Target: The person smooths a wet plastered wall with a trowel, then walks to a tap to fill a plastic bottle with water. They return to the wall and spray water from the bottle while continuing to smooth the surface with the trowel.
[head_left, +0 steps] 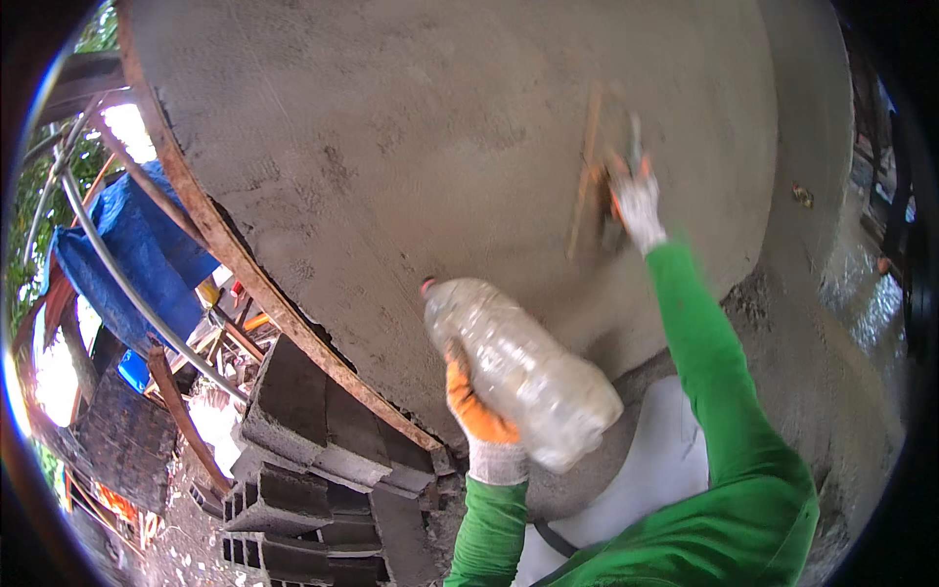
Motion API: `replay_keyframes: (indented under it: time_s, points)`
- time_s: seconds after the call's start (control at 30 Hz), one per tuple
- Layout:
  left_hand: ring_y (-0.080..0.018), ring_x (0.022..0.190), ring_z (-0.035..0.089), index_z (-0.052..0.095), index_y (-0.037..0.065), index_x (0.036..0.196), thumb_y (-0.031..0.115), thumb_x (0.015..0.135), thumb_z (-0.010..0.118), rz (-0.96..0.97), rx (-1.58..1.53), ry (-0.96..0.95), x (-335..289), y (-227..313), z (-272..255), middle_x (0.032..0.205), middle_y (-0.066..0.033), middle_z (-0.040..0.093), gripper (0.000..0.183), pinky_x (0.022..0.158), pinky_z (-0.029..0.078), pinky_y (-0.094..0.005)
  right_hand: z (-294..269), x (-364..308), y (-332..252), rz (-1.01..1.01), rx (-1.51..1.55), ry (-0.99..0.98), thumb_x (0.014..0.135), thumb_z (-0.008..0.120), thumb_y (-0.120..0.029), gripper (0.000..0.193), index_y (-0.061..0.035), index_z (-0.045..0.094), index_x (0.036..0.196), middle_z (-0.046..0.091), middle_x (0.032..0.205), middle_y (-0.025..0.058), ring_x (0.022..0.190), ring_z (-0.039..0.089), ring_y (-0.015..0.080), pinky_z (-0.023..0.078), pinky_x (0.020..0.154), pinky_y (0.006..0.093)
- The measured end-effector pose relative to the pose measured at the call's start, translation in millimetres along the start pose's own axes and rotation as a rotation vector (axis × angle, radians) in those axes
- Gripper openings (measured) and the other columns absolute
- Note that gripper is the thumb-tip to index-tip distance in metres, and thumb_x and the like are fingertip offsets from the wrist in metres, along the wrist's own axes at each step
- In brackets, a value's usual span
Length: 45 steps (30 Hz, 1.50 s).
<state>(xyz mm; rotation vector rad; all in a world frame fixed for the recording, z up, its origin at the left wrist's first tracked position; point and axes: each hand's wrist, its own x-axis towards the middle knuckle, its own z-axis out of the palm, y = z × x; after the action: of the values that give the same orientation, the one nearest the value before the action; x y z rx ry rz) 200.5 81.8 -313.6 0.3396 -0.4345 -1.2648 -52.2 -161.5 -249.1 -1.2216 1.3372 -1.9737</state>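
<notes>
My left hand (481, 416), in an orange and white work glove, grips a large clear plastic bottle (523, 367) with a red cap. The bottle lies tilted, its cap pointing up and left, in front of a wall of wet grey plaster (421, 127). Farther up on the right, my right hand (638, 203), gloved too, is closed on a wooden float (585, 191) held at the plaster. Motion smears the float and that hand, so the handle is not clear. Both my arms wear green sleeves.
A wooden strip (220, 230) borders the plaster on the left. Hollow concrete blocks (284, 504) are stacked at the lower left. Beyond them are a bent metal pipe (122, 279), a blue tarp (147, 249) and scattered timber. A smooth white object (660, 440) shows beside my right arm.
</notes>
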Motion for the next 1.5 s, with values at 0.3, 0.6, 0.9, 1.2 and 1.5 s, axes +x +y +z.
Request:
replay_keyframes:
  time_s: [0.3,0.6,0.9,1.2,1.5]
  points:
    - [-0.026,0.117,0.06,0.053,0.009,0.136,0.036,0.098,0.061,-0.334,-0.405,-0.239,13,-39,185,0.13,-0.0095,0.061,0.047,0.102,0.05,-0.0472,-48,-158,102,0.597,0.383,-0.054,0.099,0.06,-0.024,0.048,-0.0086,0.047,0.142,0.054,0.059,0.0062,0.041,0.045,0.0159,0.037,0.039,0.0314]
    - [-0.0226,0.112,0.062,0.055,0.011,0.134,0.038,0.098,0.062,-0.551,-0.596,0.053,22,6,380,0.127,-0.0062,0.063,0.045,0.097,0.053,-0.0429,-130,-208,-20,1.005,0.17,-0.097,0.099,0.059,-0.023,0.042,-0.0084,0.049,0.136,0.054,0.059,0.0061,0.043,0.046,0.0166,0.038,0.042,0.0322]
    - [-0.0294,0.111,0.063,0.056,0.009,0.131,0.037,0.093,0.068,-0.502,-0.552,0.316,-5,90,434,0.123,-0.0113,0.064,0.048,0.098,0.052,-0.0486,-213,-224,-172,1.182,0.049,-0.007,0.098,0.059,-0.023,0.036,-0.0082,0.052,0.131,0.054,0.058,0.006,0.044,0.047,0.0174,0.039,0.044,0.0331]
    - [-0.027,0.108,0.065,0.058,0.009,0.131,0.04,0.092,0.069,-0.533,-0.436,0.399,-49,57,448,0.121,-0.0105,0.066,0.052,0.095,0.054,-0.047,-222,-182,-189,1.169,0.056,-0.099,0.098,0.059,-0.022,0.031,-0.008,0.054,0.125,0.054,0.058,0.0059,0.046,0.048,0.0181,0.04,0.047,0.0339]
    - [-0.0249,0.099,0.066,0.06,0.009,0.129,0.042,0.089,0.069,-0.449,-0.321,0.485,-47,57,465,0.111,-0.009,0.068,0.052,0.09,0.054,-0.0433,-232,-198,-188,1.239,0.099,-0.179,0.098,0.058,-0.022,0.026,-0.0079,0.056,0.119,0.055,0.058,0.0059,0.047,0.049,0.0189,0.04,0.049,0.0347]
